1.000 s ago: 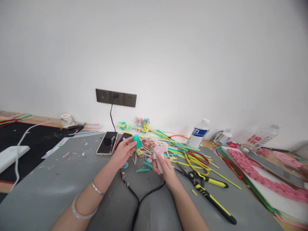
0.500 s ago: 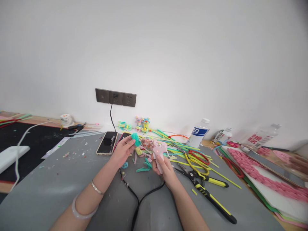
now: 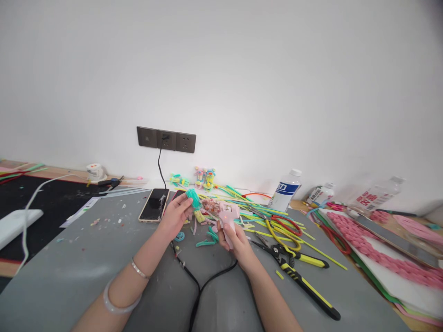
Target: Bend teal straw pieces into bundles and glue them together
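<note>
Between the fingers of my left hand (image 3: 177,216) is a small teal piece of bent pipe cleaners (image 3: 193,198), held up above the mat. My right hand (image 3: 235,242) is wrapped round the handle of a pale pink hot glue gun (image 3: 228,214) with a small red light on its body. The gun's nozzle end, crusted with stuck bits, points left and comes close to the teal piece; whether they touch I cannot tell. Under the hands lie teal pipe cleaner pieces (image 3: 206,240) and a blue ring (image 3: 179,236).
A phone (image 3: 154,205) lies left of the hands. Yellow-handled pliers (image 3: 297,272), scissors (image 3: 273,221) and loose pipe cleaners (image 3: 311,251) spread to the right. A bottle (image 3: 285,191) stands by the wall, near small pipe cleaner figures (image 3: 209,179). A black cord (image 3: 194,286) crosses the grey mat (image 3: 114,258).
The teal piece in my left hand has shifted slightly left and tilted a little. The glue gun has moved a touch left too. Both grips are the same.
</note>
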A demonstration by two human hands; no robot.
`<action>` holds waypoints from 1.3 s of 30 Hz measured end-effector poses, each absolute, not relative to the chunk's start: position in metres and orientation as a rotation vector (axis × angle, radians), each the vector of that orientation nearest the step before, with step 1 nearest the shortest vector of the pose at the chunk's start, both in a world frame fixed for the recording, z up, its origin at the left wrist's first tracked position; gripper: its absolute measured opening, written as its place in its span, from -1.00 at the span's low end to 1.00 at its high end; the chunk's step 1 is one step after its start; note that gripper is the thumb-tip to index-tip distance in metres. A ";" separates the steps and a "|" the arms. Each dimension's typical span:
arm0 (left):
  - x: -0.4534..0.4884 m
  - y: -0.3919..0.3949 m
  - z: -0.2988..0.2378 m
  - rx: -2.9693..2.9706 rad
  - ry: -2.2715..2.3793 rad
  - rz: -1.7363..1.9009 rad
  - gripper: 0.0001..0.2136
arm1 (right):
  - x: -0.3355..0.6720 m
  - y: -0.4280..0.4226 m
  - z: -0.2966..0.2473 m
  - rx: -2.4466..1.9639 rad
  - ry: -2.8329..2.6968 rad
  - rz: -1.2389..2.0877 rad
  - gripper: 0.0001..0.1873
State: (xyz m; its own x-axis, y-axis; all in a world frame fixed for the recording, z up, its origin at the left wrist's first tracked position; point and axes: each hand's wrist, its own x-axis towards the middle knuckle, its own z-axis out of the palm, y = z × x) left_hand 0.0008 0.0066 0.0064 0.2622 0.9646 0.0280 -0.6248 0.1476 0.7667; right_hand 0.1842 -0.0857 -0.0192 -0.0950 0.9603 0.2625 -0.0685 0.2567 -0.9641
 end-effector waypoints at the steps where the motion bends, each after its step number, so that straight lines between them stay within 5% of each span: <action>1: 0.001 0.007 0.006 0.758 0.543 1.233 -0.72 | 0.184 -0.086 -0.019 -0.920 -1.359 1.113 -0.51; 21: 0.001 0.008 0.008 0.702 0.509 1.311 -0.70 | 0.187 -0.085 -0.023 -0.940 -1.378 1.069 -0.54; 31: 0.001 0.009 0.004 0.712 0.594 1.269 -0.65 | 0.183 -0.084 -0.017 -0.860 -1.167 0.809 -0.36; 39: 0.000 0.011 -0.009 0.809 0.549 1.146 -0.67 | 0.120 -0.086 0.019 -0.929 -1.304 0.529 -0.55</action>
